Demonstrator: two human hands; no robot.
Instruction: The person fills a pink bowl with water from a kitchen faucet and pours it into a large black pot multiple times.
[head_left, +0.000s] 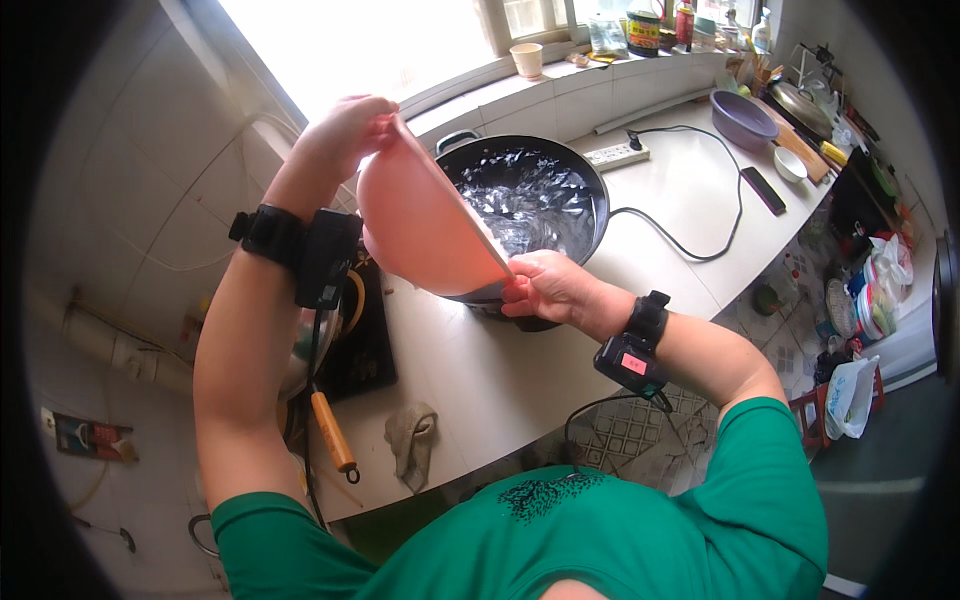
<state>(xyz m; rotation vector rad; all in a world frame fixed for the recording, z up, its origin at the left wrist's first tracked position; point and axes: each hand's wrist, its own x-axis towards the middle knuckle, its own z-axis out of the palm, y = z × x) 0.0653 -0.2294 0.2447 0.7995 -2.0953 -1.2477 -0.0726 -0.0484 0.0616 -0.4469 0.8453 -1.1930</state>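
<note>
A pink plastic basin (420, 217) is tipped steeply on its side over a large dark electric pot (598, 176). My left hand (349, 135) grips the basin's far rim, and my right hand (551, 289) pinches the near rim. Rippling water (532, 195) with bright reflections fills much of the pot. The inside of the basin faces away from me, so whatever is in it is hidden. A black cord runs from the pot's right side across the white countertop (517, 375).
A power strip (619, 156) lies behind the pot. At left, a wooden-handled pan (334, 435) rests on a black cooktop (375, 352), near a crumpled cloth (412, 442). Rightward are a phone (763, 190), a white bowl (790, 164) and a purple basin (742, 120). A paper cup (527, 61) stands on the sill.
</note>
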